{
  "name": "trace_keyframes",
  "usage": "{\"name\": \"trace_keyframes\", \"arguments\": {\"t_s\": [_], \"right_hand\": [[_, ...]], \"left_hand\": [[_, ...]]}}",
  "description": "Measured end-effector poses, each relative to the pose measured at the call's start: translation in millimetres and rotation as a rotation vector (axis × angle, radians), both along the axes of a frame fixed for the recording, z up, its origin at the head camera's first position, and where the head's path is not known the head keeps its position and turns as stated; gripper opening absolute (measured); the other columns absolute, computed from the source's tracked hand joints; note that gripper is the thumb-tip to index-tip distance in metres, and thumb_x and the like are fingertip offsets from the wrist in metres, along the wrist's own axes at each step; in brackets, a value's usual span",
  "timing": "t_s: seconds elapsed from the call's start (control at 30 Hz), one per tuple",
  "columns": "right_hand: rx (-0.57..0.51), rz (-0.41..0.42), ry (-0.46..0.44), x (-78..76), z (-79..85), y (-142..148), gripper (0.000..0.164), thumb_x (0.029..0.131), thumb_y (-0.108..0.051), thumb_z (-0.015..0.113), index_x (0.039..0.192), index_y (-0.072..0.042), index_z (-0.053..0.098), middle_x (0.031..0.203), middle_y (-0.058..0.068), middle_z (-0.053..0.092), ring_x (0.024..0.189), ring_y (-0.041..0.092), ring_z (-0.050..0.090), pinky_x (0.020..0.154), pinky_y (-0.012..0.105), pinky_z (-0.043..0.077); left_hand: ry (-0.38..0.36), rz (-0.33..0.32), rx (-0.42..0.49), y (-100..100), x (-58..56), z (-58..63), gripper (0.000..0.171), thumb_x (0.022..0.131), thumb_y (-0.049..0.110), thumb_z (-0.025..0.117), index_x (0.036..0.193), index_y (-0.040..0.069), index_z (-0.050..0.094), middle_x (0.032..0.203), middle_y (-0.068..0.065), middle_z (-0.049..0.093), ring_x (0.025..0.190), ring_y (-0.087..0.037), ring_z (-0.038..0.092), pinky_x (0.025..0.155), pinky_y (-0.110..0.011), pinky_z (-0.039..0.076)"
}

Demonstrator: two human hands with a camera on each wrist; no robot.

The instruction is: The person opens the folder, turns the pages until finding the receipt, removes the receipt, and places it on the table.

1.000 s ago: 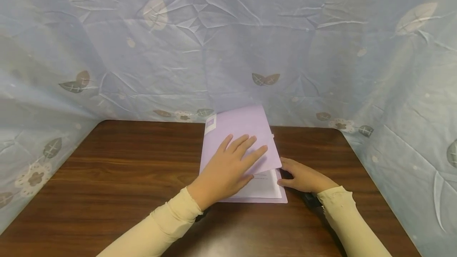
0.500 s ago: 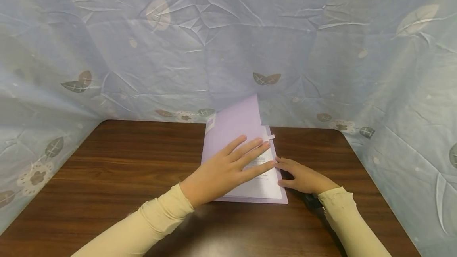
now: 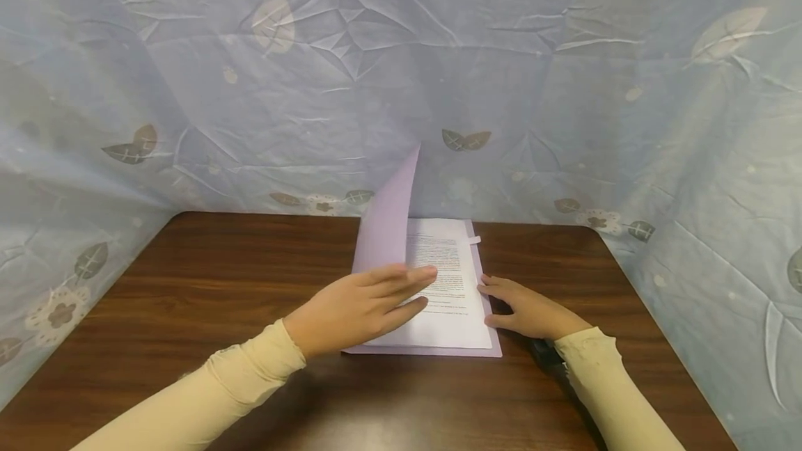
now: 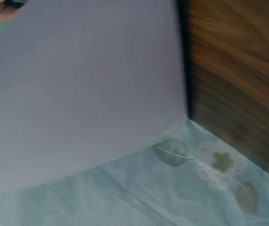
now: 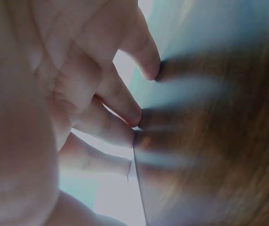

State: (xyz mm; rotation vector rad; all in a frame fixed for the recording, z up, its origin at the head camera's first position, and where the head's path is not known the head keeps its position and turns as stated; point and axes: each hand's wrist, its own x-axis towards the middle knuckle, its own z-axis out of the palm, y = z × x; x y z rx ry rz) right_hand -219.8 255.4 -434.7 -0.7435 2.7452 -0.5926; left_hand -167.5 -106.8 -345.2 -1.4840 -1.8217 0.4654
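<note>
A light purple folder lies on the table in the head view, its cover (image 3: pixel 383 225) raised steeply along the left side. Printed white sheets (image 3: pixel 438 256) show inside, with a small pale tab (image 3: pixel 475 240) at the right edge. My left hand (image 3: pixel 357 308) is held palm sideways with straight fingers against the lower part of the cover. That cover (image 4: pixel 87 84) fills much of the left wrist view, blurred. My right hand (image 3: pixel 529 306) rests at the folder's right edge, fingers spread and fingertips touching table and edge, as the right wrist view shows.
The brown wooden table (image 3: pixel 238 277) carries the folder near its back edge. A grey-blue flowered curtain (image 3: pixel 539 103) hangs behind and on both sides. A dark strap (image 3: pixel 548 353) sits under the right wrist.
My left hand has moved left, and the folder cover has swung up and leftward, uncovering the printed sheets. The right hand has stayed nearly still at the right edge.
</note>
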Motion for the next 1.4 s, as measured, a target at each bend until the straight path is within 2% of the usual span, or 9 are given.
{"name": "trace_keyframes", "arguments": {"t_s": [0.17, 0.33, 0.5, 0.67, 0.8, 0.87, 0.97, 1.1, 1.4], "right_hand": [[0.003, -0.006, -0.007, 0.6, 0.4, -0.3, 0.072, 0.096, -0.033, 0.074, 0.153, 0.001, 0.046, 0.166, 0.019, 0.033, 0.152, 0.044, 0.031, 0.118, 0.062, 0.03], [0.009, -0.012, -0.016, -0.9, -1.3, -0.6, 0.074, 0.096, -0.037, 0.074, 0.154, -0.001, 0.046, 0.166, 0.018, 0.033, 0.152, 0.043, 0.03, 0.118, 0.063, 0.029], [0.016, -0.02, -0.024, -2.9, -1.7, -0.9, 0.074, 0.095, -0.036, 0.075, 0.155, -0.003, 0.046, 0.167, 0.017, 0.032, 0.153, 0.042, 0.029, 0.119, 0.063, 0.029], [0.015, -0.011, -0.017, -4.1, 0.8, -1.8, 0.073, 0.095, -0.035, 0.075, 0.154, -0.004, 0.047, 0.167, 0.017, 0.032, 0.153, 0.042, 0.029, 0.119, 0.063, 0.029], [0.022, -0.011, -0.011, -4.2, 1.6, -0.7, 0.072, 0.095, -0.034, 0.075, 0.154, -0.003, 0.048, 0.167, 0.017, 0.033, 0.153, 0.043, 0.029, 0.119, 0.063, 0.029], [0.024, -0.012, -0.01, -4.2, 1.3, -0.5, 0.071, 0.095, -0.035, 0.075, 0.154, -0.004, 0.048, 0.167, 0.017, 0.033, 0.153, 0.043, 0.029, 0.119, 0.063, 0.029], [0.025, -0.018, -0.009, -3.7, 0.6, -0.4, 0.072, 0.095, -0.035, 0.075, 0.153, -0.004, 0.048, 0.166, 0.017, 0.033, 0.153, 0.043, 0.029, 0.118, 0.063, 0.029], [0.02, -0.02, -0.009, -2.3, -1.0, -0.4, 0.071, 0.095, -0.034, 0.075, 0.153, -0.003, 0.048, 0.166, 0.017, 0.033, 0.153, 0.043, 0.029, 0.119, 0.063, 0.029], [0.016, -0.015, 0.005, -3.5, -7.5, -0.3, 0.071, 0.095, -0.034, 0.075, 0.153, -0.003, 0.049, 0.166, 0.017, 0.033, 0.153, 0.042, 0.03, 0.119, 0.063, 0.029]], "left_hand": [[0.063, -0.034, 0.072, -18.6, -2.5, -7.1, 0.05, 0.103, -0.013, 0.028, 0.125, 0.011, 0.067, 0.152, -0.018, 0.054, 0.144, -0.021, 0.049, 0.123, -0.035, 0.029], [0.099, -0.034, 0.092, -35.2, 0.5, -8.8, 0.051, 0.103, -0.017, 0.028, 0.123, 0.009, 0.067, 0.148, -0.018, 0.057, 0.147, -0.022, 0.046, 0.121, -0.035, 0.033], [0.103, 0.017, 0.057, -51.1, 9.0, -10.0, 0.051, 0.102, -0.018, 0.029, 0.123, 0.008, 0.067, 0.15, -0.017, 0.056, 0.148, -0.022, 0.044, 0.121, -0.034, 0.033], [0.04, 0.088, 0.068, -59.5, 20.4, -11.9, 0.056, 0.103, -0.016, 0.023, 0.123, 0.006, 0.07, 0.146, -0.017, 0.06, 0.143, -0.025, 0.05, 0.122, -0.039, 0.032], [-0.038, 0.235, 0.136, -56.8, 28.4, -16.4, 0.049, 0.098, -0.014, 0.035, 0.126, 0.005, 0.07, 0.144, -0.018, 0.061, 0.141, -0.033, 0.051, 0.122, -0.051, 0.03], [-0.077, 0.355, 0.174, -54.3, 33.0, -19.4, 0.042, 0.092, -0.008, 0.051, 0.129, 0.003, 0.069, 0.144, -0.021, 0.06, 0.14, -0.036, 0.051, 0.121, -0.057, 0.029], [-0.144, 0.558, 0.236, -51.8, 38.3, -24.0, 0.051, 0.078, 0.002, 0.075, 0.129, 0.001, 0.068, 0.142, -0.027, 0.059, 0.138, -0.041, 0.05, 0.12, -0.064, 0.024], [-0.18, 0.76, 0.286, -54.1, 39.6, -30.5, 0.053, 0.071, 0.013, 0.085, 0.121, 0.001, 0.072, 0.133, -0.03, 0.062, 0.132, -0.045, 0.053, 0.116, -0.072, 0.022], [-0.291, 0.846, 0.373, -68.6, 25.5, -53.6, 0.056, 0.057, 0.033, 0.098, 0.094, 0.002, 0.07, 0.099, -0.024, 0.066, 0.104, -0.045, 0.062, 0.094, -0.076, 0.04]]}}
